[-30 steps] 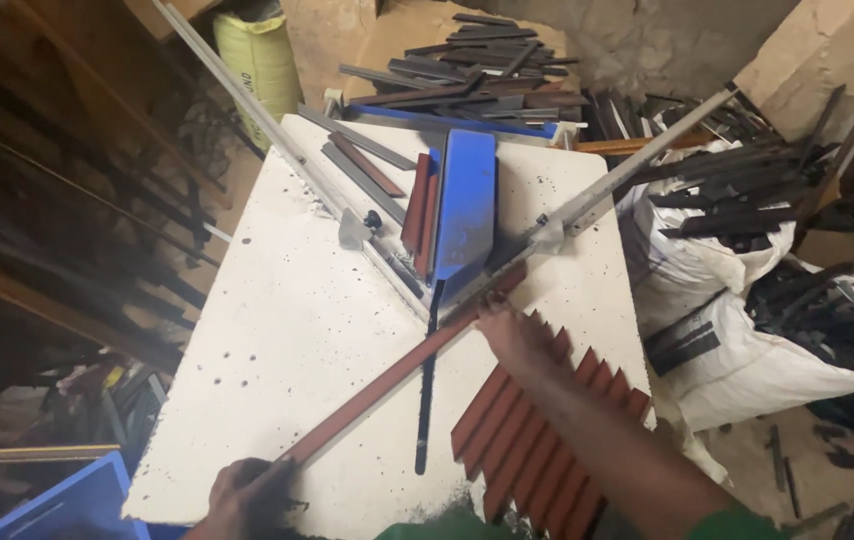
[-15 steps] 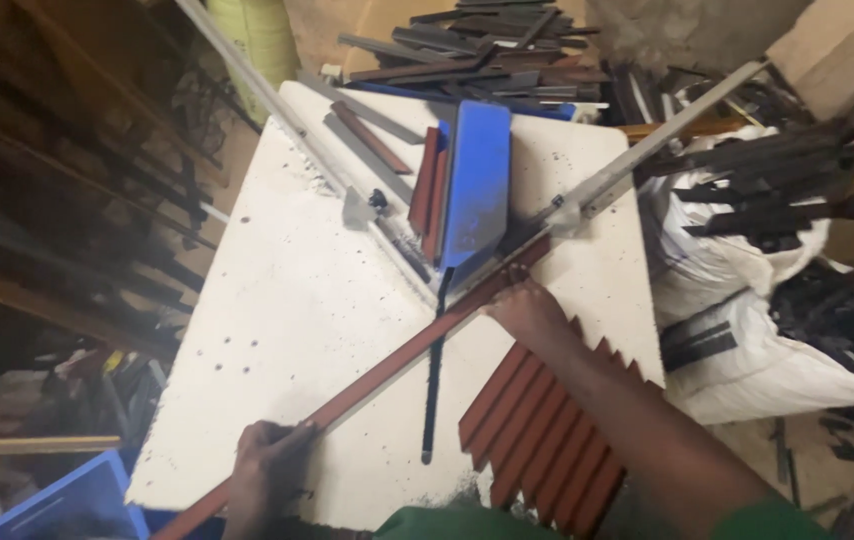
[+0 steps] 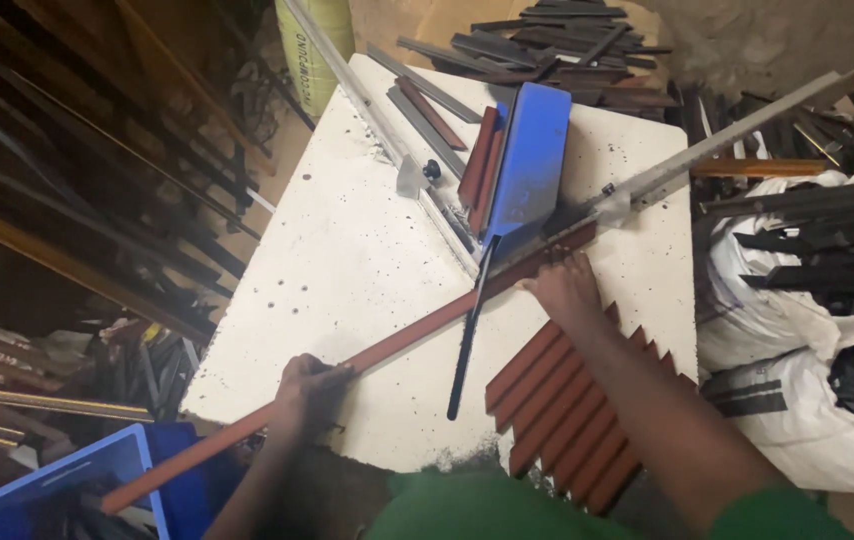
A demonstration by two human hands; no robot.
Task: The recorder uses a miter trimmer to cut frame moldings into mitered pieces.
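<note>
We see a white, speckled surface (image 3: 347, 260) crowded at its edges: a blue metal cutter block (image 3: 532, 170) stands at upper centre, with its black lever handle (image 3: 467, 340) hanging down toward us across the middle. A row of short reddish-brown cut strips (image 3: 557, 400) lies at lower right, partly under our right forearm. Grey metal guide rails (image 3: 717, 150) run off to the upper right, white sacks of dark offcuts (image 3: 797, 300) fill the right edge, and a blue plastic crate (image 3: 67, 480) sits at lower left.

The long reddish-brown strip (image 3: 417, 335) lies diagonally, its long axis running from lower left, past the surface's edge, up to the cutter at centre right, crossing the lever handle. Our left hand (image 3: 312, 390) is closed around it near the surface's lower edge; our right hand (image 3: 567, 290) presses down on its upper end beside the cutter.
</note>
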